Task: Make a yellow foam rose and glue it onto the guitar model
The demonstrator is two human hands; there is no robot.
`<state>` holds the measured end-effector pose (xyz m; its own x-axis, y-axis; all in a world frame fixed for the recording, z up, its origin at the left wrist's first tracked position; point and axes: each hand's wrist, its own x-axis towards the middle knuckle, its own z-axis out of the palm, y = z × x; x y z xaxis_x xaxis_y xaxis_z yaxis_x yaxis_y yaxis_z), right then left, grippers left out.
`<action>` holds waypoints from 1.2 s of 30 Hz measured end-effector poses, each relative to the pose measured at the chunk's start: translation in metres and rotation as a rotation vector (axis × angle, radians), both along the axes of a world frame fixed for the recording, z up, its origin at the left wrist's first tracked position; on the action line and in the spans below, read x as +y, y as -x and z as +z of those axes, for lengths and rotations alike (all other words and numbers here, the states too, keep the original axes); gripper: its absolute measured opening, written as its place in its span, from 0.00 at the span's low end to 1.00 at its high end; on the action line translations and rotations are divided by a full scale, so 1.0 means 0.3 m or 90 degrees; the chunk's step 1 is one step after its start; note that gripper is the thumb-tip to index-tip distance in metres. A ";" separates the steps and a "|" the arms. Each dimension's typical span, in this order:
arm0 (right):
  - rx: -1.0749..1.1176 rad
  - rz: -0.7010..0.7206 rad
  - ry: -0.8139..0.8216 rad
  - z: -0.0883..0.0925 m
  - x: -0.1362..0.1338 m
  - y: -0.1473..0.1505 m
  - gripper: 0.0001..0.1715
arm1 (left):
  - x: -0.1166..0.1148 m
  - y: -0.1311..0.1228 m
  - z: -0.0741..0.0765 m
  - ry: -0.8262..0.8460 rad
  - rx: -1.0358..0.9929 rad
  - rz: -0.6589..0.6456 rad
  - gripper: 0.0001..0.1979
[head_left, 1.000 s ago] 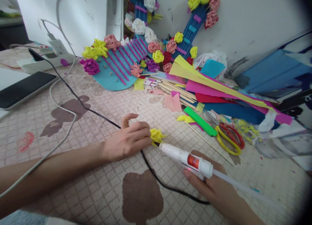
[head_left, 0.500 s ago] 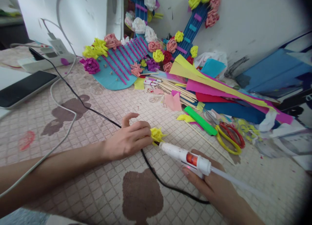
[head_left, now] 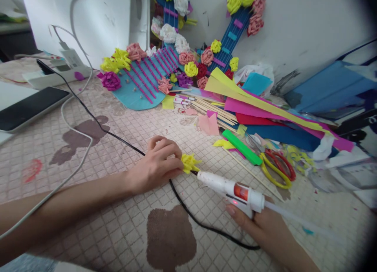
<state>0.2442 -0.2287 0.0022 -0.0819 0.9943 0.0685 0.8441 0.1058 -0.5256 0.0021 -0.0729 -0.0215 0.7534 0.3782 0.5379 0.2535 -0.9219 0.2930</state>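
My left hand rests on the quilted tablecloth, its fingers pinched on a small yellow paper flower. My right hand grips a white hot glue gun with an orange window. The gun's nozzle touches the right side of the flower. A clear glue stick sticks out of the gun's back. The gun's black cord loops under my hands and runs off to the far left.
Yellow-and-red scissors, a green strip, wooden sticks and coloured paper sheets lie at the right. Blue guitar-shaped crafts with paper flowers lean at the back. A phone and power strip sit far left.
My left index finger, raised before, has curled down onto the flower. The glue gun and my right hand have shifted slightly to the right and down.
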 end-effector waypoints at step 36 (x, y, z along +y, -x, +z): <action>0.084 -0.016 0.050 -0.020 0.010 -0.040 0.18 | -0.008 -0.043 -0.004 0.278 0.003 0.113 0.16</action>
<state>0.2563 -0.2257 -0.0039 -0.0517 0.9987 -0.0013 0.7688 0.0389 -0.6383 0.0150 -0.0752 -0.0228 0.6592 0.6911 0.2963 0.3979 -0.6550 0.6424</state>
